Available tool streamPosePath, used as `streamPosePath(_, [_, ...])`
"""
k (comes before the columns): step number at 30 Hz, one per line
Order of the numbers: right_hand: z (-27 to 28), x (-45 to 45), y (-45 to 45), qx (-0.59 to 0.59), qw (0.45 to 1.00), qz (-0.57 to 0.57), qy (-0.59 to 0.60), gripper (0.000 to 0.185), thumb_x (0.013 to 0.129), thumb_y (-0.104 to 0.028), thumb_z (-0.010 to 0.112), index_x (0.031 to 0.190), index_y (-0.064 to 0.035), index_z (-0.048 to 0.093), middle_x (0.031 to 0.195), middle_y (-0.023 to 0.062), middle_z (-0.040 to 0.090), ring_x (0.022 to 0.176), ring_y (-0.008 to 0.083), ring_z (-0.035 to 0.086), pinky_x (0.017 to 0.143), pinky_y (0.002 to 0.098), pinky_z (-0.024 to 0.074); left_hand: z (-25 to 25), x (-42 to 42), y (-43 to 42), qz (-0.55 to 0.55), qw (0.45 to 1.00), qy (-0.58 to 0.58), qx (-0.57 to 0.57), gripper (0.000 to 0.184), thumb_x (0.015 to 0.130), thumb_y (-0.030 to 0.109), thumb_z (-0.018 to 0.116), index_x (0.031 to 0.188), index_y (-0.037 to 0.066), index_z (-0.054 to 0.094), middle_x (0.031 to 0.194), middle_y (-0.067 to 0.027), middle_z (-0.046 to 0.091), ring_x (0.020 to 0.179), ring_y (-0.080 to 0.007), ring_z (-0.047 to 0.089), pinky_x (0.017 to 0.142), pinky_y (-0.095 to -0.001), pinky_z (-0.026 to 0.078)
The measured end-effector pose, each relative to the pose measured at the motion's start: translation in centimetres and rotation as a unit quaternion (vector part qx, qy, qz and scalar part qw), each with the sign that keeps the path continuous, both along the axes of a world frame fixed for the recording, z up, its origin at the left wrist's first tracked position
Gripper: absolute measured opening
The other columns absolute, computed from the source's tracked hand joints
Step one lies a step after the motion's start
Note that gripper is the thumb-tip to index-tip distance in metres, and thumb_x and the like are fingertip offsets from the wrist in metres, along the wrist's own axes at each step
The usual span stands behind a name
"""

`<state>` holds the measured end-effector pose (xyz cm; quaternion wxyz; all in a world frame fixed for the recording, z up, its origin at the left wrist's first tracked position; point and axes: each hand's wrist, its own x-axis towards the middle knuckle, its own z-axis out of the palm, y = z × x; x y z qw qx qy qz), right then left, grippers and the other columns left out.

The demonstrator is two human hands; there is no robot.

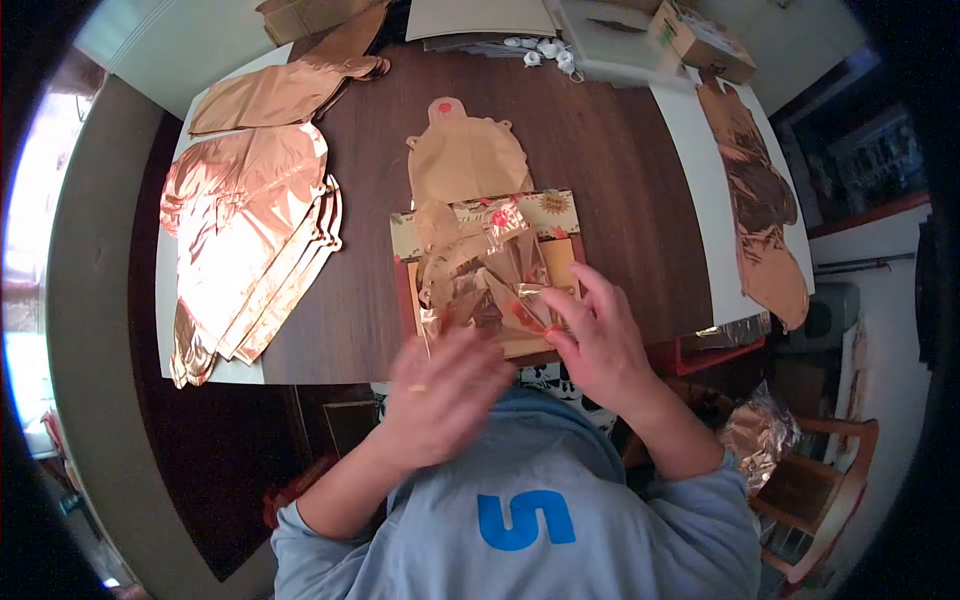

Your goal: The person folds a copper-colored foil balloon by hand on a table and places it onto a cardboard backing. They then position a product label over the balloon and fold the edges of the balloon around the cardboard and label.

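Note:
Near the table's front edge lies a flat printed package [403,240] with a patterned header. Crumpled copper-coloured foil [465,265] rests on it, and a flat foil balloon [468,160] with small side tabs and a red mark on its neck extends beyond it. My right hand [598,335] touches the right side of the foil, thumb and index finger close together near its edge; whether foil is between them is too small to tell. Blurred by motion, my left hand [450,390] is at the package's lower left, its fingers smeared.
A shiny stack of copper foil balloons [245,220] covers the table's left side. More foil pieces [755,200] lie along the right edge. At the back are grey sheets [480,20], small white items [548,50] and a cardboard box [703,42]. A wooden chair [825,490] stands lower right.

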<state>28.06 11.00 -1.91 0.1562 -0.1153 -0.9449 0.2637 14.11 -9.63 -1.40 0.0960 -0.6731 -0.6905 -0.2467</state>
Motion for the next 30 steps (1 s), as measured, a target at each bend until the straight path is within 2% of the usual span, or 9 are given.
streamPosePath(1, [-0.2, 0.1, 0.0, 0.041, 0.999, 0.009, 0.003, 0.060, 0.079, -0.005, 0.072, 0.135, -0.0152, 0.052, 0.138, 0.0203, 0.044, 0.104, 0.0375, 0.055, 0.091, 0.0464, 0.0467, 0.6, 0.2, 0.5, -0.086, 0.994, 0.012, -0.063, 0.060, 0.078, 0.025, 0.076, 0.131, 0.003, 0.058, 0.137, -0.0135, 0.058, 0.133, -0.0352, 0.050, 0.112, -0.0511, 0.036])
streamPosePath(4, [-0.7, 0.1, 0.1, 0.134, 0.990, 0.035, 0.001, 0.055, 0.081, -0.008, 0.068, 0.134, -0.0158, 0.056, 0.140, 0.0203, 0.044, 0.104, 0.0362, 0.055, 0.089, 0.0448, 0.0478, 0.1, -0.9, 1.6, -0.006, 0.978, -0.043, -0.205, 0.083, 0.081, 0.041, 0.072, 0.149, 0.004, 0.042, 0.153, -0.0150, 0.043, 0.146, -0.0341, 0.034, 0.120, -0.0514, 0.026])
streamPosePath(8, [-0.2, 0.3, -0.4, 0.148, 0.988, 0.017, -0.044, 0.049, 0.081, -0.011, 0.067, 0.130, -0.0128, 0.061, 0.141, 0.0213, 0.045, 0.108, 0.0364, 0.054, 0.088, 0.0448, 0.0479, 0.1, -3.4, 1.3, 0.018, 0.970, -0.024, -0.240, 0.095, 0.083, 0.054, 0.067, 0.154, 0.002, 0.033, 0.161, -0.0179, 0.031, 0.150, -0.0350, 0.026, 0.121, -0.0534, 0.017])
streamPosePath(12, [0.9, 0.4, -1.2, 0.216, 0.974, -0.029, -0.058, 0.054, 0.083, -0.017, 0.068, 0.134, -0.0046, 0.056, 0.145, 0.0237, 0.043, 0.125, 0.0426, 0.048, 0.099, 0.0538, 0.0424, 0.2, -3.4, 1.2, 0.015, 0.970, -0.028, -0.242, 0.095, 0.083, 0.056, 0.065, 0.154, 0.002, 0.032, 0.161, -0.0187, 0.030, 0.151, -0.0350, 0.025, 0.122, -0.0535, 0.016])
streamPosePath(15, [2.2, -0.8, -2.8, 0.153, 0.987, -0.003, -0.058, 0.064, 0.085, -0.025, 0.068, 0.139, 0.0037, 0.048, 0.150, 0.0262, 0.038, 0.140, 0.0459, 0.035, 0.110, 0.0621, 0.0301, 0.1, -3.1, 1.4, 0.019, 0.971, -0.030, -0.237, 0.094, 0.084, 0.055, 0.064, 0.154, 0.002, 0.032, 0.161, -0.0186, 0.030, 0.151, -0.0345, 0.024, 0.122, -0.0534, 0.016])
streamPosePath(16, [2.2, -1.0, -3.4, 0.119, 0.990, 0.049, -0.065, 0.076, 0.087, -0.034, 0.067, 0.143, 0.0092, 0.039, 0.154, 0.0282, 0.032, 0.146, 0.0454, 0.026, 0.118, 0.0614, 0.0178, 0.0, -3.1, 1.4, 0.022, 0.971, -0.025, -0.235, 0.093, 0.084, 0.055, 0.064, 0.154, 0.002, 0.032, 0.161, -0.0180, 0.030, 0.151, -0.0338, 0.024, 0.122, -0.0531, 0.017])
streamPosePath(23, [-1.1, -2.7, -4.9, 0.082, 0.990, 0.080, -0.083, 0.096, 0.085, -0.050, 0.067, 0.150, 0.0085, 0.029, 0.157, 0.0305, 0.025, 0.148, 0.0460, 0.020, 0.121, 0.0598, 0.0119, 1.2, -3.9, 1.2, 0.006, 0.964, -0.085, -0.250, 0.088, 0.080, 0.044, 0.064, 0.150, -0.002, 0.037, 0.159, -0.0212, 0.032, 0.151, -0.0360, 0.024, 0.121, -0.0542, 0.016])
streamPosePath(29, [-0.6, -2.9, -5.3, 0.081, 0.987, 0.078, -0.117, 0.096, 0.083, -0.058, 0.065, 0.152, 0.0005, 0.033, 0.159, 0.0305, 0.021, 0.150, 0.0470, 0.010, 0.118, 0.0676, 0.0045, 2.7, -5.6, 2.7, 0.062, 0.965, -0.065, -0.245, 0.073, 0.094, 0.042, 0.047, 0.151, -0.003, 0.035, 0.161, -0.0236, 0.027, 0.151, -0.0387, 0.021, 0.123, -0.0533, 0.009])
streamPosePath(30, [-1.1, -2.9, -5.3, 0.088, 0.987, 0.076, -0.114, 0.096, 0.083, -0.058, 0.065, 0.152, -0.0007, 0.033, 0.159, 0.0305, 0.020, 0.150, 0.0476, 0.009, 0.117, 0.0686, 0.0040, 3.7, -5.4, 3.9, 0.007, 0.964, -0.086, -0.250, 0.070, 0.099, 0.043, 0.042, 0.151, -0.003, 0.035, 0.160, -0.0225, 0.029, 0.151, -0.0372, 0.022, 0.123, -0.0532, 0.009])
